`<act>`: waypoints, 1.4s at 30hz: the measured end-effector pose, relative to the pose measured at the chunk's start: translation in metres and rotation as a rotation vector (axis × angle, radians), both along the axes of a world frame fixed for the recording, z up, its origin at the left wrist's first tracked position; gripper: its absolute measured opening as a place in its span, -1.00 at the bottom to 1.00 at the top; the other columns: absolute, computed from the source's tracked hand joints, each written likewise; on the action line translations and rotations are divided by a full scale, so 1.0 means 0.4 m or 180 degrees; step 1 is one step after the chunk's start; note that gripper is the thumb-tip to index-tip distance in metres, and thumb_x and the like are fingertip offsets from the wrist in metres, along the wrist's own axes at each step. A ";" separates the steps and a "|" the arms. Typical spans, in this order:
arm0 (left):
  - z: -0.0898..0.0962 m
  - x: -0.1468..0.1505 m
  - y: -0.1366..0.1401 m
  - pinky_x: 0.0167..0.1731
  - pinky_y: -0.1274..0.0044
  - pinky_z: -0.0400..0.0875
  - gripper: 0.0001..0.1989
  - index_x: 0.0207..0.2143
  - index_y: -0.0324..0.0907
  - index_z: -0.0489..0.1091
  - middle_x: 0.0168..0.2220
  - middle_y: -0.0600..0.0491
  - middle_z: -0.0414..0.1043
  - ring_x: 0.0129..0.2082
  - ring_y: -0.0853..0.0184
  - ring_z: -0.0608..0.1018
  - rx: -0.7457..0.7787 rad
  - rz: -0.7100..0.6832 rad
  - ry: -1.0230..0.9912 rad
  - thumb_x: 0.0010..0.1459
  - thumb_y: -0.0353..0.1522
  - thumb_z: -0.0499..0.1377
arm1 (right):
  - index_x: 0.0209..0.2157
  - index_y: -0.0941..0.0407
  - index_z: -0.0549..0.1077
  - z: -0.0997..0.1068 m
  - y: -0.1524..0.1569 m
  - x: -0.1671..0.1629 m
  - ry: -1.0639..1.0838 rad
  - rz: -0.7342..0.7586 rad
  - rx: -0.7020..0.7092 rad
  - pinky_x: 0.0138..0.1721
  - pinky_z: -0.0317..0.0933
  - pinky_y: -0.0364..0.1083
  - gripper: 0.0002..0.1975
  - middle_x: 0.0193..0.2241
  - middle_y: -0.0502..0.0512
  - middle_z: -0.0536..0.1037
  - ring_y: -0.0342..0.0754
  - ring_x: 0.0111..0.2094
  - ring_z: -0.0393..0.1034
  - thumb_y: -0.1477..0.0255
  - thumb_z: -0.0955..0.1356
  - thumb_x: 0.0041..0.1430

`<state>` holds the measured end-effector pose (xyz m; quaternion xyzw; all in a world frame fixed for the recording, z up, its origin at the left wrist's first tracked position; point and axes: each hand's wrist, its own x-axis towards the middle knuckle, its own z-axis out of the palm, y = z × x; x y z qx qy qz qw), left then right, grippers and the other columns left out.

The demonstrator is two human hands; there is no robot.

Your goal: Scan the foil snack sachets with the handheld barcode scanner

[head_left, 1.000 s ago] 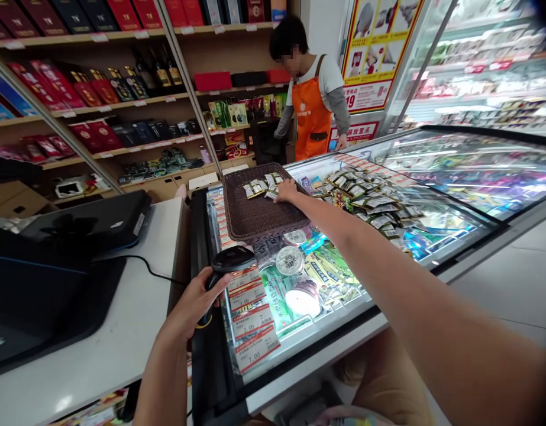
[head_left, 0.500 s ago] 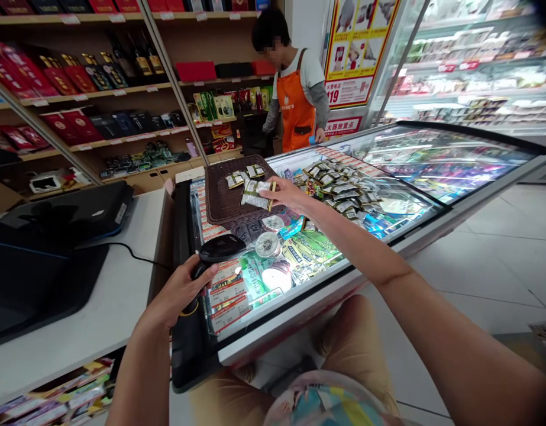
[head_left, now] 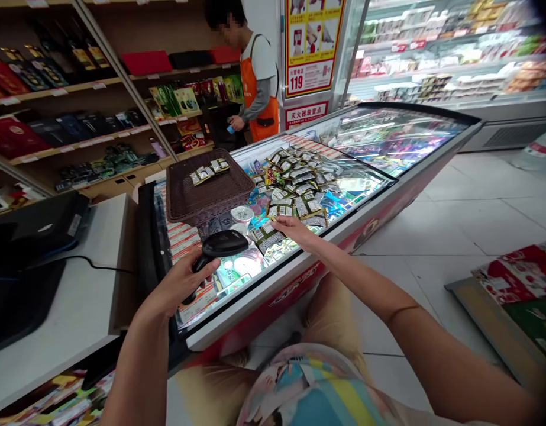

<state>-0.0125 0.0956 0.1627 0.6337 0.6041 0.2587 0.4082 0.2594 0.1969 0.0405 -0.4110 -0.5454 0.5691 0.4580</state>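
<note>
My left hand [head_left: 184, 278] is wrapped round the handle of a black barcode scanner [head_left: 223, 242], whose head points right over the freezer's glass top. My right hand [head_left: 294, 231] pinches the edge of a dark green and white snack packet [head_left: 267, 236] just right of the scanner head. Many similar snack packets [head_left: 301, 171] lie in a loose pile on the glass beyond that hand. A brown woven basket [head_left: 188, 207] stands left of the pile, with a few packets [head_left: 210, 170] lying inside it near the back.
The chest freezer [head_left: 379, 198] runs away to the right. A counter [head_left: 90, 284] with a black device and cable stands at left. Across the freezer, a person in an orange apron [head_left: 259, 89] faces shelves. Boxes [head_left: 521, 272] sit on a low platform at right.
My right hand has moved from the basket towards me, leaving a packet there and now holding one near the scanner. The view has swung right. The co-worker's hands have come together.
</note>
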 end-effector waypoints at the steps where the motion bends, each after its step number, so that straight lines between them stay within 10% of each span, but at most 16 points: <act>1: -0.001 0.011 0.001 -0.48 0.55 0.32 -0.47 -0.33 -0.12 0.44 -0.39 0.07 0.42 -0.39 0.30 0.42 0.0008 -0.0035 0.0001 -0.08 0.13 0.28 | -0.45 0.11 0.39 -0.008 -0.005 0.009 -0.0009 -0.0046 0.0015 -0.35 -0.01 -0.14 -0.54 -0.51 -0.08 0.29 -0.15 -0.41 0.14 -0.02 0.44 -0.05; 28: -0.050 0.036 0.019 -0.53 0.57 0.25 -0.43 -0.37 -0.12 0.33 -0.53 0.20 0.26 -0.51 0.38 0.34 -0.0142 0.0141 0.0211 -0.08 0.19 0.24 | -0.29 0.08 0.43 -0.042 0.035 0.078 -0.0208 -0.0508 0.0026 -0.32 0.14 -0.12 -0.57 -0.41 -0.01 0.39 -0.08 -0.36 0.25 -0.01 0.37 0.06; 36: -0.038 -0.030 0.036 -0.52 0.55 0.33 -0.44 -0.37 -0.11 0.36 -0.51 0.16 0.31 -0.49 0.35 0.38 -0.0117 0.0370 -0.0005 -0.12 0.16 0.29 | 0.05 0.12 0.39 0.028 0.171 0.116 -0.1861 -0.2004 0.1171 0.12 0.11 0.15 -0.63 0.05 0.31 0.38 0.18 0.09 0.21 0.33 0.28 0.22; 42: -0.045 -0.130 0.049 -0.58 0.58 0.28 -0.48 -0.41 -0.10 0.34 -0.58 0.20 0.30 -0.58 0.39 0.35 -0.0127 0.0631 -0.0210 -0.15 0.11 0.34 | 0.00 0.17 0.40 0.073 0.257 -0.018 -0.2350 -0.1698 0.1773 0.17 0.06 0.17 -0.68 -0.01 0.33 0.42 0.19 0.08 0.22 0.43 0.28 0.21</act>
